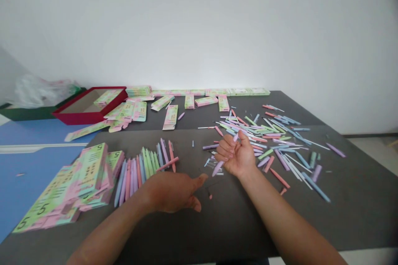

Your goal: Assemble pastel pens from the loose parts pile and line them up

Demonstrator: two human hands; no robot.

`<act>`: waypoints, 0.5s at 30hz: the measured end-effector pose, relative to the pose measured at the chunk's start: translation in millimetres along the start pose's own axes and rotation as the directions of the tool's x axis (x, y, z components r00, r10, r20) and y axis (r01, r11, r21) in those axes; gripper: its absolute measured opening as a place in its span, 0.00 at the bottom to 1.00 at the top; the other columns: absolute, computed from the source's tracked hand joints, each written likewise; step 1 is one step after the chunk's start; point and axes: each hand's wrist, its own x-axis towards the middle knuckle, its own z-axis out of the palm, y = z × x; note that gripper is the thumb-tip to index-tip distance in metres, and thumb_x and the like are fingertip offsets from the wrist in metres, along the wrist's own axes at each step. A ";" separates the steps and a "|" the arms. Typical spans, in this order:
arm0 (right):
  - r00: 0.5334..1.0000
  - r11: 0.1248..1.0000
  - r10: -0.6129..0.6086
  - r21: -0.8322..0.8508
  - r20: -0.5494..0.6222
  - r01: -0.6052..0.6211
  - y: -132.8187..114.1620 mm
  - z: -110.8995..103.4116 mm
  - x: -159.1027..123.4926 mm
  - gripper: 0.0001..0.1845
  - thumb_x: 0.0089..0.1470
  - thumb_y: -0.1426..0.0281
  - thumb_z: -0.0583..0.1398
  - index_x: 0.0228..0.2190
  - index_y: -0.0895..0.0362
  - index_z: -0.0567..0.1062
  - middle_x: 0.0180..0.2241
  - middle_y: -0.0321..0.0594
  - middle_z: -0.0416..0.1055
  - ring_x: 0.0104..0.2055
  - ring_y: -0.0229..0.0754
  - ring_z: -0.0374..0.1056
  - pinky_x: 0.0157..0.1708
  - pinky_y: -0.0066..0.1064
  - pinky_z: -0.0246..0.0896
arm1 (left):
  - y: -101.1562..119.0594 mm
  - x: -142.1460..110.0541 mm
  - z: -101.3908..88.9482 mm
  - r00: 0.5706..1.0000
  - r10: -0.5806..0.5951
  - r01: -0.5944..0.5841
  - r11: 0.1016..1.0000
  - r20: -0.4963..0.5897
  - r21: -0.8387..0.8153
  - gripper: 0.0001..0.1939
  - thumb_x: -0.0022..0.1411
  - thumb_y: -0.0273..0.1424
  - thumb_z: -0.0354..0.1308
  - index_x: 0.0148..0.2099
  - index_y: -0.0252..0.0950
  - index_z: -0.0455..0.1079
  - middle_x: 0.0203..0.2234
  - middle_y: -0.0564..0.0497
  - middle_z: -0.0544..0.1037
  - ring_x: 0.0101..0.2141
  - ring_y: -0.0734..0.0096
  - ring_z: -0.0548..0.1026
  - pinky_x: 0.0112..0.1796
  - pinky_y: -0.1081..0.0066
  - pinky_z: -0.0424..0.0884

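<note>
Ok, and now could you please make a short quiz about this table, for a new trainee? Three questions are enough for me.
1. Which hand is nearer to the fanned row of pastel sticks: the left hand or the right hand?
2. True or false: the left hand is gripping a stick.
3. Which number is printed on the green-and-pink boxes stacked at the left of the table?

Key: 1. The left hand. 2. False, it lies open with the fingers spread. 3. The number 5.
</note>
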 end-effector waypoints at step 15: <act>0.986 0.975 -0.015 -0.220 -0.166 -0.022 1.7 -8.1 7.6 0.04 0.52 0.69 0.58 0.30 0.56 0.68 0.24 0.34 0.65 0.24 0.35 0.61 0.23 0.26 0.58 | -17.7 -25.3 -1.3 0.999 -0.051 0.049 0.994 -0.017 -0.099 0.36 0.65 0.41 0.50 0.69 0.37 0.42 0.48 0.35 0.76 0.45 0.50 0.76 0.37 0.61 0.72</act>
